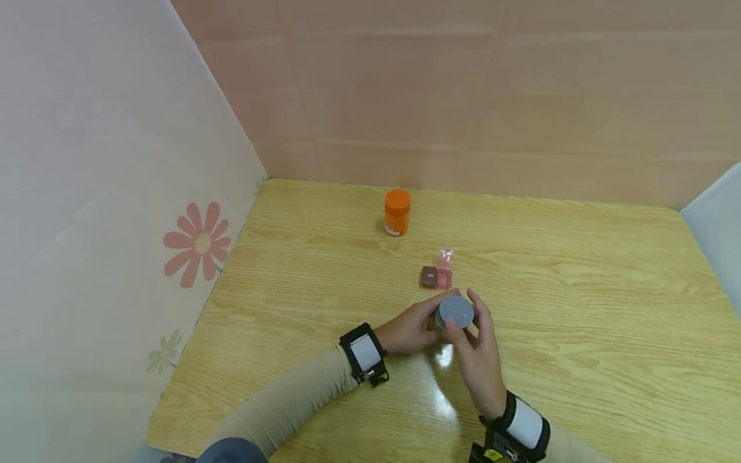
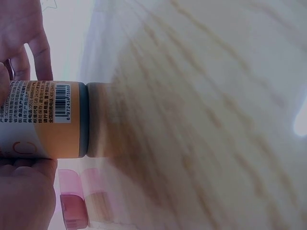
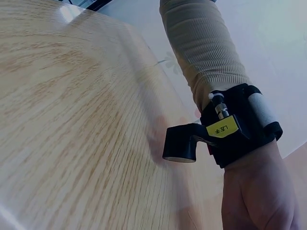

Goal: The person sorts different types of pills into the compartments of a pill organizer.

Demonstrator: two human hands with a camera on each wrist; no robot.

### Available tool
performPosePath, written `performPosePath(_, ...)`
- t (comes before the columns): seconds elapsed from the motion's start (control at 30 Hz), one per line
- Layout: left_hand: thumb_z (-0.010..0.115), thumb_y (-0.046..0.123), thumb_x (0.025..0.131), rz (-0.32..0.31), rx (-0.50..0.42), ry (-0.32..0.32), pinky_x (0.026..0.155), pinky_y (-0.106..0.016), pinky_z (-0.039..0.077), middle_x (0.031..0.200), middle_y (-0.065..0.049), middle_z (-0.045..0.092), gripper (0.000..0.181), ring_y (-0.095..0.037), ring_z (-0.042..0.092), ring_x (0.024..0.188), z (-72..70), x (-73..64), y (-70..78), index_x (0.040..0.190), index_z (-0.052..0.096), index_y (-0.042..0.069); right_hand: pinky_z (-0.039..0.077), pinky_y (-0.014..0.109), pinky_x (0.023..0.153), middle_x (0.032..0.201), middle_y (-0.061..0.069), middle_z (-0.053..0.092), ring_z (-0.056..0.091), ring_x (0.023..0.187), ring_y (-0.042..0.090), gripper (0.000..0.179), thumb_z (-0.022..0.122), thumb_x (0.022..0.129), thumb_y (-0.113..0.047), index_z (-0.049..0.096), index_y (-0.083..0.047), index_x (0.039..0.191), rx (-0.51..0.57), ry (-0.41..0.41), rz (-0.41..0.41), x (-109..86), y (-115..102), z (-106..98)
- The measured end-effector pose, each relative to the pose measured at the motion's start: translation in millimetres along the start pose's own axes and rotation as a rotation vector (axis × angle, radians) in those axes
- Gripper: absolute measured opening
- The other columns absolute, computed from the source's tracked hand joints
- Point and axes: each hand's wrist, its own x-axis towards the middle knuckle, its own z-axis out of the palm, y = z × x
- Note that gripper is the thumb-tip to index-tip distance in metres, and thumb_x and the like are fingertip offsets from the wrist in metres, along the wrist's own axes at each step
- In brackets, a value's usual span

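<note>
A supplement bottle (image 2: 62, 139) with a grey lid (image 1: 457, 310) is between my two hands. In the left wrist view its orange and white label carries a barcode, and its dark lower rim is at or just above the glossy table. My left hand (image 1: 408, 329) grips the bottle's body from the left. With thumb and fingers, my right hand (image 1: 480, 360) holds the lid at its near and right edges. The right wrist view shows the back of my left hand (image 3: 261, 196) but neither the bottle nor my right hand.
A small dark red square box (image 1: 429, 276) lies just beyond the bottle, beside an opened pink case (image 1: 444, 278) with a clear flap. Farther back stands an orange jar (image 1: 397, 212) with an orange lid. Fabric walls border the wooden table (image 1: 579, 308) at back and sides.
</note>
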Motion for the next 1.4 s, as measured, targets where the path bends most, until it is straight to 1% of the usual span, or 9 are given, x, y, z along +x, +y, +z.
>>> performPosePath(0.13, 0.068, 0.000, 0.096, 0.001, 0.005, 0.004, 0.120, -0.029, 0.026, 0.161, -0.012, 0.036, 0.078, -0.016, 0.033, 0.147, 0.4, 0.1, -1.0, 0.160, 0.025, 0.005, 0.028, 0.056, 0.113, 0.149, 0.011, 0.031, 0.029, 0.135, 0.024, 0.060, 0.055, 0.106, -0.015, 0.022, -0.005, 0.155, 0.004, 0.038, -0.044, 0.4, 3, 3)
performPosePath(0.2, 0.068, 0.000, 0.096, 0.001, 0.007, 0.006, 0.120, -0.029, 0.026, 0.161, -0.013, 0.036, 0.077, -0.016, 0.034, 0.147, 0.4, 0.1, -1.2, 0.160, 0.025, 0.004, 0.024, 0.062, 0.113, 0.145, 0.009, 0.032, 0.029, 0.133, 0.022, 0.057, 0.056, 0.106, -0.013, 0.024, -0.002, 0.151, 0.006, 0.052, -0.060, 0.5, 5, 4)
performPosePath(0.37, 0.069, 0.001, 0.096, 0.006, 0.010, 0.011, 0.119, -0.029, 0.027, 0.160, -0.012, 0.038, 0.078, -0.015, 0.035, 0.146, 0.6, 0.2, -1.7, 0.160, 0.026, 0.004, 0.029, 0.050, 0.110, 0.144, 0.006, 0.035, 0.031, 0.132, 0.020, 0.050, 0.053, 0.107, -0.014, 0.029, -0.001, 0.149, -0.001, 0.050, -0.066, 0.3, 5, 3)
performPosePath(0.5, 0.072, 0.004, 0.094, 0.036, 0.007, 0.012, 0.120, -0.028, 0.025, 0.160, -0.012, 0.039, 0.081, -0.014, 0.034, 0.146, 0.8, 0.8, -3.3, 0.160, 0.026, 0.004, 0.032, 0.037, 0.106, 0.154, 0.006, 0.030, 0.026, 0.140, 0.021, 0.047, 0.044, 0.110, -0.016, 0.030, -0.006, 0.155, 0.003, 0.021, -0.028, -0.6, 0, 1)
performPosePath(0.73, 0.073, 0.005, 0.094, 0.052, 0.022, 0.010, 0.120, -0.028, 0.026, 0.160, -0.009, 0.039, 0.080, -0.012, 0.034, 0.146, 1.3, 1.1, -4.9, 0.160, 0.028, 0.009, 0.017, 0.056, 0.118, 0.162, 0.010, 0.018, 0.013, 0.150, 0.027, 0.054, 0.036, 0.112, -0.015, 0.021, -0.012, 0.163, 0.035, -0.013, 0.023, -1.0, -5, -1)
performPosePath(0.93, 0.073, 0.005, 0.094, 0.010, 0.010, 0.012, 0.120, -0.028, 0.026, 0.161, -0.012, 0.036, 0.082, -0.014, 0.034, 0.146, 1.6, 1.1, -3.3, 0.160, 0.026, 0.004, 0.030, 0.041, 0.106, 0.148, 0.011, 0.034, 0.031, 0.134, 0.020, 0.054, 0.044, 0.111, -0.018, 0.021, -0.008, 0.158, 0.018, 0.060, 0.008, -1.0, -2, 2)
performPosePath(1.07, 0.071, 0.004, 0.095, 0.014, 0.005, 0.009, 0.120, -0.028, 0.025, 0.162, -0.012, 0.034, 0.080, -0.014, 0.032, 0.148, 2.0, 1.7, -2.4, 0.161, 0.024, 0.005, 0.030, 0.040, 0.103, 0.145, 0.008, 0.036, 0.033, 0.131, 0.017, 0.049, 0.050, 0.108, -0.013, 0.027, -0.001, 0.149, 0.003, 0.096, -0.044, -1.9, 2, 4)
performPosePath(1.23, 0.071, 0.005, 0.095, 0.008, -0.002, 0.009, 0.120, -0.028, 0.024, 0.163, -0.011, 0.033, 0.082, -0.014, 0.031, 0.148, 2.4, 1.5, -2.1, 0.161, 0.023, 0.005, 0.031, 0.038, 0.104, 0.145, 0.007, 0.037, 0.032, 0.133, 0.016, 0.044, 0.046, 0.109, -0.015, 0.032, -0.001, 0.148, 0.002, 0.086, -0.033, -1.8, 1, 4)
performPosePath(1.4, 0.072, 0.006, 0.094, -0.005, -0.005, 0.009, 0.121, -0.028, 0.024, 0.162, -0.008, 0.036, 0.084, -0.012, 0.033, 0.147, 2.3, 0.9, -2.6, 0.162, 0.023, 0.007, 0.030, 0.022, 0.107, 0.154, 0.006, 0.032, 0.026, 0.142, 0.016, 0.045, 0.034, 0.113, -0.019, 0.032, -0.006, 0.155, 0.010, 0.028, -0.001, -0.8, -2, 1)
